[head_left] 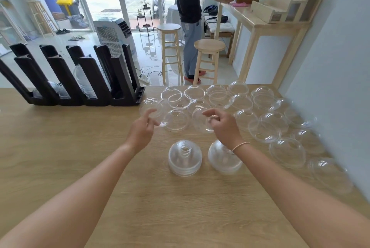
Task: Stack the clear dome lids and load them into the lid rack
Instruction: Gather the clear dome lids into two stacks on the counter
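Many clear dome lids [266,127] lie scattered over the far right of the wooden table [100,147]. Two nested stacks stand near me: a left stack [185,157] and a right stack [222,159], the latter partly hidden by my right wrist. My left hand [143,127] pinches the near rim of a single lid [151,105]. In my right hand [222,123], the curled fingers hold a tilted lid [200,122]. The black lid rack [80,79] stands at the far left with lids in some of its slots.
A person stands beyond the table by a wooden counter [270,25]. Two wooden stools [209,47] and a portable air conditioner [116,31] stand behind the table's far edge. A grey wall [340,67] borders the table on the right.
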Demonstrator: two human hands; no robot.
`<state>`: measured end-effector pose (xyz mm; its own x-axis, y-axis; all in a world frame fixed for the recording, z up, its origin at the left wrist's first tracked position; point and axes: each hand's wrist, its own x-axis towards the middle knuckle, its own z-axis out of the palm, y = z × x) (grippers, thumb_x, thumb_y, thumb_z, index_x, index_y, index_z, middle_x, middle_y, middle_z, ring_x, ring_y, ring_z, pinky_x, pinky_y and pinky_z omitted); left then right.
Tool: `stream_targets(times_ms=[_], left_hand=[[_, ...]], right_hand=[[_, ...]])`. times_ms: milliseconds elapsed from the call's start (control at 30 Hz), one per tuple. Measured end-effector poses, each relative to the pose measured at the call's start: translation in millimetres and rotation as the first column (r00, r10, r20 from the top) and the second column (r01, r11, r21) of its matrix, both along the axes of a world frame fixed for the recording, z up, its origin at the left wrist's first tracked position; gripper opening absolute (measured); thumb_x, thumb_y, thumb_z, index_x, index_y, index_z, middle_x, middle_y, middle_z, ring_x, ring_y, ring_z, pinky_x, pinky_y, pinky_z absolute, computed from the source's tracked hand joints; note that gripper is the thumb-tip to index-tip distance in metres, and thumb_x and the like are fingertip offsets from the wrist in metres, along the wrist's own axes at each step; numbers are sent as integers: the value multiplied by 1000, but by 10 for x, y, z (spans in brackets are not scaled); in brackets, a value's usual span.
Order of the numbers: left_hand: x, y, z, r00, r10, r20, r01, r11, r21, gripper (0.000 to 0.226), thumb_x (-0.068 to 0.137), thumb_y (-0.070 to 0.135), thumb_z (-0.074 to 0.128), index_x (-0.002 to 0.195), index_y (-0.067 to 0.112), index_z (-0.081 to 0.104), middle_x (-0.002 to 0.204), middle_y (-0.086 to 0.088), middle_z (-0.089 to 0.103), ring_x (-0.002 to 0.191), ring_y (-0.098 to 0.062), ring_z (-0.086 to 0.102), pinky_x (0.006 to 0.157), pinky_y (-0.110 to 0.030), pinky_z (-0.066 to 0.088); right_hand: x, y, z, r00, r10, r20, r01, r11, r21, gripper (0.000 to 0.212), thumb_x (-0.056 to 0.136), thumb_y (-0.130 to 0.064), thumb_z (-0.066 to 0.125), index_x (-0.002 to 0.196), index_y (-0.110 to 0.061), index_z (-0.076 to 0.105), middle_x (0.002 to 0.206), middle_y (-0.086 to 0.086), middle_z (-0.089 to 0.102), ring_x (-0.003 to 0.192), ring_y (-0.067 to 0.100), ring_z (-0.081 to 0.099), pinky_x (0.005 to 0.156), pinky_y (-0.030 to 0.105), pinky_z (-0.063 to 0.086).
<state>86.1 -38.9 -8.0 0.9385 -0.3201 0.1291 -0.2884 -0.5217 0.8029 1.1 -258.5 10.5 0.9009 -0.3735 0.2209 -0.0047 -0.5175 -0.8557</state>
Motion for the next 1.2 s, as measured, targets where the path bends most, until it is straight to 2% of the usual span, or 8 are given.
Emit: stream_targets(times_ms=[200, 333, 433, 767, 867, 1000, 1067, 1200], left_hand=[[-228, -207, 268, 945, -31, -325, -105, 914, -391, 41, 99, 11, 30, 140, 19, 32, 86, -7, 57, 69, -23, 60, 64, -33, 52], [-402, -257, 255, 854, -68, -516, -175, 896, -407, 38, 100, 13, 32, 137, 18, 36, 80, -6, 53, 61, -24, 58, 52, -31, 54], [-515, -262, 160, 787, -50, -615, -217, 910, -352, 32, 97, 10, 37, 126, 22, 44, 78, -5, 50, 59, -25, 57, 48, -29, 54], [-696, -171, -71, 747, -13, -665, -122, 980, -155, 28, 92, 2, 38, 112, 14, 53, 81, -7, 51, 58, -18, 53, 54, -29, 54], [-722, -174, -121, 778, 40, -627, -122, 989, -88, 20, 94, 15, 46, 112, 14, 53, 92, -7, 48, 57, -17, 50, 47, -27, 52], [-641, -150, -223, 939, 133, -317, -88, 984, 152, 41, 91, 22, 47, 131, 16, 46, 111, -6, 52, 86, -23, 56, 68, -36, 54], [-640, -163, -226, 990, 50, -134, -20, 976, 216, 46, 90, 27, 50, 135, 21, 44, 125, -7, 50, 108, -24, 54, 93, -40, 48], [-722, -233, -196, 976, -218, 7, 207, 934, 290, 59, 83, 39, 63, 137, 32, 39, 146, 2, 34, 131, -20, 40, 107, -38, 36]], right_hand=[[-365, -222, 179, 990, -128, -63, 136, 716, 684, 33, 86, 12, 37, 94, -14, 55, 84, 2, 56, 59, 15, 54, 58, 26, 53], [-619, -361, 52, 974, -152, -168, 221, 486, 845, 34, 88, 13, 36, 110, -10, 49, 84, 6, 54, 64, 20, 53, 63, 34, 51], [-743, -441, -96, 959, -161, -233, 281, 419, 864, 29, 90, 10, 36, 109, -10, 46, 81, 7, 54, 67, 19, 52, 64, 35, 50], [-907, -516, -446, 902, -228, -366, 403, 749, 526, 24, 88, -5, 50, 109, -14, 55, 68, 3, 51, 56, 13, 47, 52, 24, 49], [-934, -497, -501, 883, -266, -386, 420, 816, 398, 26, 85, -9, 53, 110, -14, 56, 81, 0, 56, 64, 15, 52, 67, 35, 52], [-934, -467, -483, 897, -307, -319, 357, 928, 111, 35, 84, -18, 56, 119, -17, 53, 127, 9, 48, 110, 21, 51, 98, 34, 41], [-929, -418, -441, 934, -241, -262, 251, 968, 4, 42, 86, -21, 56, 126, -18, 49, 136, 9, 40, 124, 23, 42, 103, 31, 33], [-916, -328, -466, 961, -76, -266, 25, 981, -193, 55, 81, -25, 62, 132, -26, 42, 142, 6, 32, 130, 24, 34, 104, 32, 31]])
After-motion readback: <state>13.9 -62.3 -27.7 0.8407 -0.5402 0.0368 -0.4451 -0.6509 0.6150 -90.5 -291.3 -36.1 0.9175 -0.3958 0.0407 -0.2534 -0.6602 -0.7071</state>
